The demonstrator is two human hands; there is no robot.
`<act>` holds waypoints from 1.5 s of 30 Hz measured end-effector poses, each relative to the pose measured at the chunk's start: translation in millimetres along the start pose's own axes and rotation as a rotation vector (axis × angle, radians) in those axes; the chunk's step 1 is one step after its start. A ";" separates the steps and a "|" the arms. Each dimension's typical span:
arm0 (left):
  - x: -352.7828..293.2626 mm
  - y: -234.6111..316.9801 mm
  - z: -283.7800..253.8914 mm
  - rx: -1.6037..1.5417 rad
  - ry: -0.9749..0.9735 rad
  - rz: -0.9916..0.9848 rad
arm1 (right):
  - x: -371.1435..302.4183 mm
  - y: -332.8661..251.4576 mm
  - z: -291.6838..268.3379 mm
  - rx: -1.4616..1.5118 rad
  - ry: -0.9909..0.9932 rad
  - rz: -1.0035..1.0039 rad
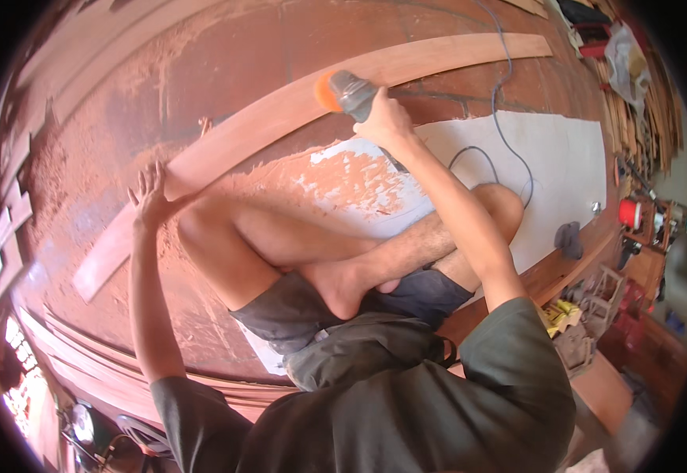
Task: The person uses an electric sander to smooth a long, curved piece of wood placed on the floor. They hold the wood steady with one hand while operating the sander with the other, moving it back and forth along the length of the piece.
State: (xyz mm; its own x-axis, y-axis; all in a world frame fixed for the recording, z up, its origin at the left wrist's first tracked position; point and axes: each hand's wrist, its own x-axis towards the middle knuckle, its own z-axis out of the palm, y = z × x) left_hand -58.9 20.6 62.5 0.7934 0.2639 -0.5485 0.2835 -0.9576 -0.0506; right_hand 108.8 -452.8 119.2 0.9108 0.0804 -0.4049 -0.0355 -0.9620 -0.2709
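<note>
A long, curved-looking wooden plank [241, 144] runs slantwise across the floor in front of my crossed legs. My right hand [385, 120] is closed round the grey body of an angle grinder [354, 95]. Its orange disc [328, 91] is against or just over the plank's face; which of these I cannot tell. Toward the plank's near left end, my left hand [152, 199] lies on the wood with its fingers spread. Reddish sawdust [351, 181] covers part of a white sheet [552, 158] beside my legs.
A thin power cord [498, 102] loops over the sheet and crosses the plank's far right part. Stacked boards [83, 366] lie at my left, with more wood strips [20, 213] at the left edge. Several tools and a red spool [629, 213] stand at the right.
</note>
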 end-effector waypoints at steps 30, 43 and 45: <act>47.0 263.0 -4.7 -0.172 0.705 0.393 | 63.3 121.5 -63.1 0.014 0.211 0.302; 47.7 259.9 1.6 -0.160 0.713 0.367 | 52.2 100.5 -58.4 -0.008 0.225 0.251; 48.9 262.9 -0.1 -0.176 0.720 0.370 | 52.7 93.3 -47.2 -0.020 0.221 0.256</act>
State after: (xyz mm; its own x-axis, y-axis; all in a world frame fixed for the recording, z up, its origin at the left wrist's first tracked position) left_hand 54.6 -218.3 22.5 0.9859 0.0017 0.1675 -0.0309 -0.9809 0.1922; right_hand 172.9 -550.6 113.8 0.9406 -0.2207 -0.2578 -0.2684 -0.9488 -0.1667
